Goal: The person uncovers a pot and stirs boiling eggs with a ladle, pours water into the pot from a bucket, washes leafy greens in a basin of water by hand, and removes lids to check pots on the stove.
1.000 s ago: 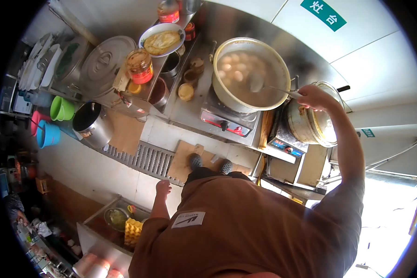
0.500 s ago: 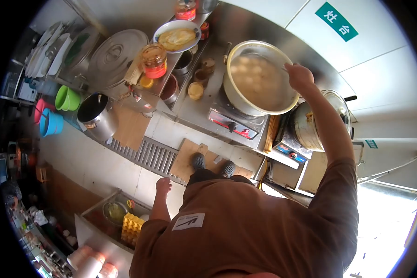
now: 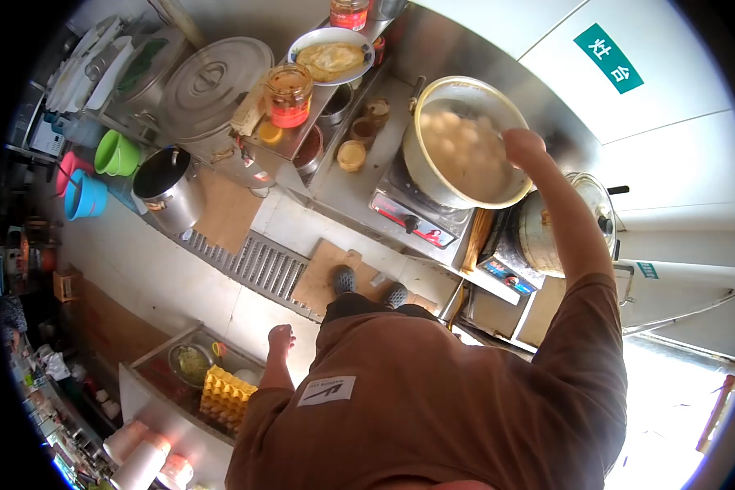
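Note:
A large pot [image 3: 418, 163] of cloudy brown liquid with several pale, egg-like round pieces [image 3: 457, 131] stands on a portable stove [image 3: 416, 224]. At the pot's right rim, my right hand [image 3: 524, 149] is closed, fingers wrapped round something, probably a utensil handle; the hand hides what it is. My left hand [image 3: 281, 337] hangs low over the floor with its fingers curled, and nothing shows in it. Nearest to it are a yellow egg tray [image 3: 227, 398] and a metal bowl of greenish food [image 3: 190, 364].
A second lidded pot [image 3: 543, 229] stands on another stove right of the first. Left along the counter are a jar [image 3: 289, 98], a plate of flat yellowish food [image 3: 331, 55] and a big lidded pot [image 3: 212, 82]. A steel bucket [image 3: 170, 192] stands on the floor near a drain grate [image 3: 261, 265].
My right hand has moved slightly down and in over the pot's rim; the thin handle end seen before is now hidden. The view has shifted a little, and the left hand stays curled.

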Available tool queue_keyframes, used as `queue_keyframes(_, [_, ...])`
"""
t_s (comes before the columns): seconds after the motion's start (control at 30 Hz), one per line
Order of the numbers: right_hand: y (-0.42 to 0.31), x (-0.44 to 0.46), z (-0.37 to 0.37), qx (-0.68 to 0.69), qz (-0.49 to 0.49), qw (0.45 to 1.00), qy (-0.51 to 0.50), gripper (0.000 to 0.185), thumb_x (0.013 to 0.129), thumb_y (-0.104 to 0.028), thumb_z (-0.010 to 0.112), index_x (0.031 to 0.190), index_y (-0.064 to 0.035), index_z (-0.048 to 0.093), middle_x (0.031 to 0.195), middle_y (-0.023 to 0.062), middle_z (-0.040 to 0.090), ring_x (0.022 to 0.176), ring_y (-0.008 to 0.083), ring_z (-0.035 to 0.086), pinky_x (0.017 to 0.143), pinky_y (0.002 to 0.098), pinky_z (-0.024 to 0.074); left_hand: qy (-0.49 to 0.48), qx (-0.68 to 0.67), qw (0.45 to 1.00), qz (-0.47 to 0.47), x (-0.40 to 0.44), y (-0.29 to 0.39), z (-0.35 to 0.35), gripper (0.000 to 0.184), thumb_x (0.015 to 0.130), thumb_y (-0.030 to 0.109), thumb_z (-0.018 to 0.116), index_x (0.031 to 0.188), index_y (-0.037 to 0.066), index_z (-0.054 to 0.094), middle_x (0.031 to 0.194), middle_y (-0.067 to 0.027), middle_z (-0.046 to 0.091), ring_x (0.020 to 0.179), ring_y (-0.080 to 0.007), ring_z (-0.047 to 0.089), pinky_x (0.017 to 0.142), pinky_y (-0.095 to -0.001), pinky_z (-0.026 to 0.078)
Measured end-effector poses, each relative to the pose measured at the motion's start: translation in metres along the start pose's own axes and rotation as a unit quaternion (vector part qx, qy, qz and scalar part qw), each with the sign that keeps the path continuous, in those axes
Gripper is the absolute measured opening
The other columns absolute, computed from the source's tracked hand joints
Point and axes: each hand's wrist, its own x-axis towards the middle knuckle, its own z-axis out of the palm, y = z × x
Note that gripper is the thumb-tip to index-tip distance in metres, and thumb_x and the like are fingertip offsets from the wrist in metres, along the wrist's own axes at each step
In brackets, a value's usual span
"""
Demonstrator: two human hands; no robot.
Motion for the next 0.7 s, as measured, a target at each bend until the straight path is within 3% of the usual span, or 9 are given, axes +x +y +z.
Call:
queue_keyframes(0.33, [0.009,-0.023,0.003,-0.016,-0.006,0.999,-0.038,0.018,0.072,-0.005,0.061,0.089,-0.0048,0.067,0.092,0.0143,0.065,0.088,0.0307,0.064,0.072,0.0395,0.0524,-0.042,-0.006,0.998,0.055,0.011,0.057,0.016,0.020,0.081,0.024,0.053,0.092,0.007,0.055,0.077,-0.0016,0.054,0.063,-0.0133,0.055,0.052,-0.0280,0.043])
queue_keyframes(0.7, [0.016,-0.063,0.002,0.001,-0.034,0.999,-0.018,0.019,0.075,-0.004,0.054,0.090,-0.0085,0.064,0.090,0.0129,0.065,0.086,0.0312,0.063,0.070,0.0405,0.0509,-0.036,0.032,0.999,0.024,0.024,0.044,0.002,0.023,0.082,0.024,0.053,0.096,0.007,0.055,0.079,-0.0028,0.056,0.062,-0.0141,0.055,0.052,-0.0290,0.043])
